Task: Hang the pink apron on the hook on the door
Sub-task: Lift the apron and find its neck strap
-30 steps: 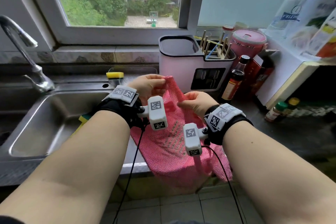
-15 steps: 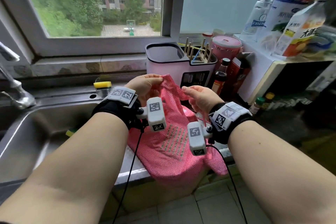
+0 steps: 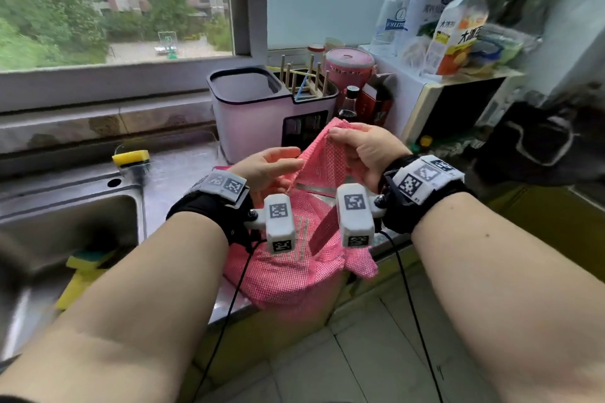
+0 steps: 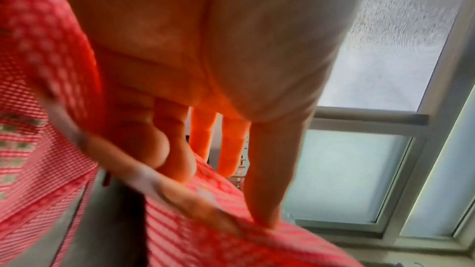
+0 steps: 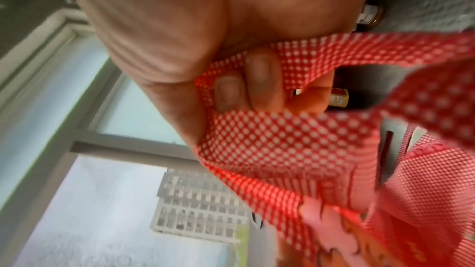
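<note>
Right hand (image 3: 366,154) pinches the pink apron (image 3: 294,271) strap; left hand (image 3: 265,170), fingers extended, touches the fabric draped over the counter (image 3: 183,170) front edge.

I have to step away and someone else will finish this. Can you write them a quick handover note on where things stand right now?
Right hand: pinches a bunched top part of the pink apron, lifted above the counter.
Left hand: fingers nearly straight, touching the fabric edge beside the right hand; I cannot tell whether it really grips.
Apron: its lower part lies on the counter edge and drapes over the front, right of the sink.
Done: the apron's top is picked up.
Left: lift it clear, find the loop, carry it to the door and hang it. Neither door nor hook is in view.
</note>
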